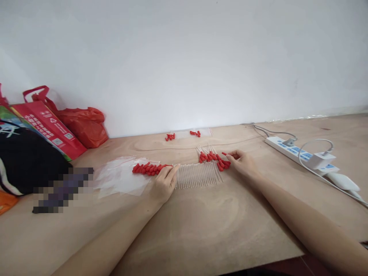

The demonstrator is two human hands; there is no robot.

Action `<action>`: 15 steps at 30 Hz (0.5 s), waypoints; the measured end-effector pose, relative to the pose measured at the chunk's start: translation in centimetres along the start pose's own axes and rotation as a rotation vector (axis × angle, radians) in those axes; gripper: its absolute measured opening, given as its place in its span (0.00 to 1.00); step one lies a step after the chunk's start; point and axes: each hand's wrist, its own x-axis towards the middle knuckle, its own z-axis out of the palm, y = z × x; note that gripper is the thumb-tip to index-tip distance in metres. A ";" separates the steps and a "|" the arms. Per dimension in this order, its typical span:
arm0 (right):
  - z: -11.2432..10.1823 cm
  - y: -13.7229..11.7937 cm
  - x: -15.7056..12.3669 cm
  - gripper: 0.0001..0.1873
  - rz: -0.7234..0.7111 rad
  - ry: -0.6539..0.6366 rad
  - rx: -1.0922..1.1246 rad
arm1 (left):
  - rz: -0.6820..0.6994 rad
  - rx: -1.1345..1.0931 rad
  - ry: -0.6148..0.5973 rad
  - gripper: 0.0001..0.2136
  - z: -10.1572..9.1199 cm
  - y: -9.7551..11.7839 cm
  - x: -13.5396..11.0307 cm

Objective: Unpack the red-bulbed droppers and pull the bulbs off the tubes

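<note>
My right hand [243, 163] pinches a small red rubber bulb [224, 153] between thumb and fingertips, just right of a pile of red bulbs [211, 156]. Pale thin tubes stick out behind that pile, seemingly fitted into the bulbs. A row of clear thin tubes [198, 176] lies side by side on the table in front of it. At the left end of this row rests my left hand [165, 184], fingers bent and close together; what they grip, if anything, is hidden. Left of it, more red bulbs [148, 169] lie heaped on clear plastic bags [117, 178].
Farther back, near the wall, another clear bag [184, 133] has a few red bulbs by it. A white power strip [287, 147] with a charger [319, 161] and cables lies right. Red bags [83, 124] and a black cloth item [31, 161] stand left.
</note>
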 end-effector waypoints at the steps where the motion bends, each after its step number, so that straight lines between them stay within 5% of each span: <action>1: 0.0 0.1 0.0 0.15 -0.007 -0.001 -0.009 | 0.012 0.010 0.009 0.17 0.0 0.1 0.1; 7: 0.3 0.9 0.5 0.15 -0.021 0.012 -0.126 | 0.102 -0.033 -0.094 0.16 -0.1 0.4 0.1; 15: 0.0 1.9 1.1 0.23 0.021 -0.060 -0.300 | 0.051 -0.187 -0.260 0.19 -1.1 0.3 0.2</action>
